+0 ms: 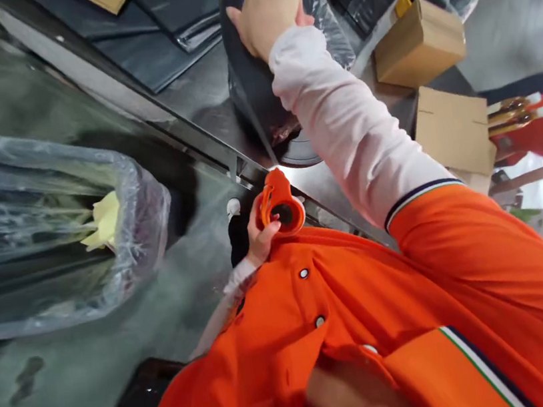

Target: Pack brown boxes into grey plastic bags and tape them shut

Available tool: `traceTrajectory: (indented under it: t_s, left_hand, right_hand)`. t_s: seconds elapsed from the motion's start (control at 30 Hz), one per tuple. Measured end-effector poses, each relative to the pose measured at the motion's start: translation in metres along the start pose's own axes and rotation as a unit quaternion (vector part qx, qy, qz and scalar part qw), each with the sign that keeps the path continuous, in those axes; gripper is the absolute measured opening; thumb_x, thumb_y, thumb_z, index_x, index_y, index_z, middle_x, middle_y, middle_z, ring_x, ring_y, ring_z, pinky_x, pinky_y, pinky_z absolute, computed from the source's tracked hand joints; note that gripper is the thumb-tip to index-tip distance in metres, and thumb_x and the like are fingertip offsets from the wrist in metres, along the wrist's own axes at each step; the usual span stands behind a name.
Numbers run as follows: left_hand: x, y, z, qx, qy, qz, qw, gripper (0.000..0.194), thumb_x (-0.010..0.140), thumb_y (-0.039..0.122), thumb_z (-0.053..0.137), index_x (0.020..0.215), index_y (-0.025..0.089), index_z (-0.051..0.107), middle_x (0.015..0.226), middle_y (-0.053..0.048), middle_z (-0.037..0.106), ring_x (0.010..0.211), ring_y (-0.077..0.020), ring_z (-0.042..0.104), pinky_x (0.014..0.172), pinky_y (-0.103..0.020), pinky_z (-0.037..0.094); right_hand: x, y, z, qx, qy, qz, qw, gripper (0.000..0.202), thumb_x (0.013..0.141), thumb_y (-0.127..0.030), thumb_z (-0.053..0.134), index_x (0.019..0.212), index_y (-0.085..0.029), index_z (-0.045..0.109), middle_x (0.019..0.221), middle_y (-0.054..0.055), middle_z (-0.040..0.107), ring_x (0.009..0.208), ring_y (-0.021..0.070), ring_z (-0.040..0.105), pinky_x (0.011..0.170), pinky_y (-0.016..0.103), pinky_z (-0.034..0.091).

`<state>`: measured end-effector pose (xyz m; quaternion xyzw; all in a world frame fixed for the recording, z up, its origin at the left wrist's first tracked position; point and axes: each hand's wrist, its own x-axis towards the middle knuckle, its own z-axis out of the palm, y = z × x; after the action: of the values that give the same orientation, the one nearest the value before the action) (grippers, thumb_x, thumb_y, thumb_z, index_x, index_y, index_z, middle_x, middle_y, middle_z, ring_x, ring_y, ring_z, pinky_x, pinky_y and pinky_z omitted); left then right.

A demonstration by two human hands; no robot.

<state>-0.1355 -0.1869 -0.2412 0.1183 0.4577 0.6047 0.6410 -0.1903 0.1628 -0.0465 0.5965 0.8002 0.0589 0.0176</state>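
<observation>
Head view, only one. My right arm reached up and away from me across the table [209,101], elbow out to the right, white sleeve pulled down to the wrist. The right hand [272,4] sat palm down over the black bag [256,91], back of the hand up, fingers curled under, thumb sticking out to the left. Fingertips hidden, so I couldn't tell what they were clamped on, if anything. My left arm was bent low along my left side, forearm angled in toward my waist. The left hand [260,239] was wrapped around the orange dispenser [277,189], thumb over its near side by the round opening, grip closed on it. Dispenser was just off the table edge, in front of my shirt, below the bag. A thin clear strip [254,115] ran from near its tip up along the bag, toward my right hand. Flat black bags [141,33] lay left of that hand, box [418,41] on its right. Lined bin [149,194] off to my left.
</observation>
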Motion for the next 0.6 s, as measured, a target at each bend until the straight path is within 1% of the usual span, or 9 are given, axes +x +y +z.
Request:
traceTrajectory:
  t_s: [0.1,0.17,0.23,0.3,0.33,0.37,0.4,0.5,0.6]
  left_hand:
    - [0.051,-0.01,0.02,0.003,-0.038,0.018,0.999,0.08,0.062,0.029,0.085,0.139,0.019,0.066,0.14,-0.015,0.07,0.127,-0.0374,0.065,0.103,-0.047,0.055]
    - [0.088,-0.01,0.032,0.005,-0.071,0.025,0.997,0.082,0.061,0.027,0.085,0.14,0.016,0.066,0.145,-0.018,0.069,0.129,-0.0408,0.066,0.104,-0.049,0.056]
    - [0.116,-0.01,0.042,0.007,-0.088,0.045,0.995,0.081,0.062,0.024,0.084,0.14,0.013,0.066,0.148,-0.018,0.068,0.134,-0.0408,0.064,0.11,-0.048,0.054]
    - [0.13,-0.011,0.05,0.013,-0.093,0.064,0.994,0.078,0.061,0.022,0.082,0.138,0.012,0.068,0.147,-0.018,0.069,0.139,-0.0389,0.062,0.116,-0.046,0.052]
    - [0.132,-0.012,0.053,0.02,-0.096,0.065,0.993,0.077,0.062,0.022,0.08,0.137,0.012,0.068,0.144,-0.017,0.071,0.138,-0.0378,0.063,0.117,-0.046,0.051]
    - [0.133,-0.013,0.057,0.028,-0.101,0.062,0.993,0.076,0.062,0.022,0.079,0.136,0.011,0.069,0.141,-0.016,0.073,0.136,-0.0368,0.065,0.116,-0.046,0.052]
    - [0.132,-0.015,0.061,0.037,-0.105,0.055,0.992,0.074,0.063,0.023,0.077,0.136,0.011,0.07,0.137,-0.016,0.075,0.132,-0.0356,0.067,0.115,-0.045,0.053]
    - [0.131,-0.016,0.076,0.06,-0.106,0.05,0.991,0.069,0.066,0.023,0.074,0.135,0.013,0.071,0.131,-0.012,0.077,0.124,-0.0312,0.071,0.11,-0.042,0.057]
    - [0.142,-0.007,0.085,0.077,-0.059,0.069,0.993,0.069,0.07,0.016,0.069,0.139,0.013,0.068,0.13,-0.01,0.076,0.122,-0.0268,0.071,0.108,-0.038,0.058]
  right_hand:
    - [0.007,-0.004,-0.004,0.008,0.018,0.029,0.999,0.081,0.082,-0.052,0.05,0.037,-0.013,-0.005,0.088,0.015,0.063,0.122,0.0463,0.064,0.054,0.012,-0.003]
    - [0.003,0.014,-0.017,0.011,0.014,-0.013,1.0,0.074,0.081,-0.059,0.039,0.035,-0.016,-0.001,0.098,0.025,0.067,0.127,0.0523,0.058,0.051,0.013,0.003]
    - [-0.006,0.053,-0.031,0.02,-0.015,-0.141,0.99,0.074,0.079,-0.066,0.035,0.036,-0.007,0.026,0.112,0.031,0.07,0.129,0.0515,0.058,0.054,0.013,0.026]
    - [-0.019,0.105,-0.036,0.039,-0.068,-0.324,0.943,0.087,0.075,-0.074,0.049,0.083,0.01,0.072,0.142,0.028,0.066,0.135,0.0451,0.061,0.088,0.031,0.052]
    - [-0.027,0.131,-0.032,0.049,-0.082,-0.399,0.912,0.101,0.07,-0.076,0.062,0.125,0.008,0.072,0.164,0.027,0.048,0.15,0.0481,0.048,0.11,0.044,0.047]
    - [-0.034,0.152,-0.025,0.043,-0.066,-0.42,0.904,0.123,0.062,-0.078,0.076,0.155,0.0,0.057,0.174,0.027,0.034,0.16,0.053,0.032,0.122,0.061,0.036]
    - [-0.042,0.169,-0.015,0.03,-0.063,-0.432,0.899,0.14,0.057,-0.076,0.087,0.169,-0.006,0.041,0.178,0.028,0.026,0.163,0.0558,0.023,0.126,0.073,0.025]
    - [-0.062,0.186,0.015,0.005,-0.041,-0.421,0.906,0.142,0.065,-0.071,0.096,0.176,-0.013,0.029,0.182,0.027,0.018,0.168,0.0549,0.013,0.128,0.081,0.016]
    - [-0.068,0.164,0.027,-0.001,-0.038,-0.365,0.93,0.133,0.076,-0.073,0.09,0.178,-0.018,0.024,0.184,0.021,0.013,0.17,0.0519,0.01,0.129,0.081,0.016]
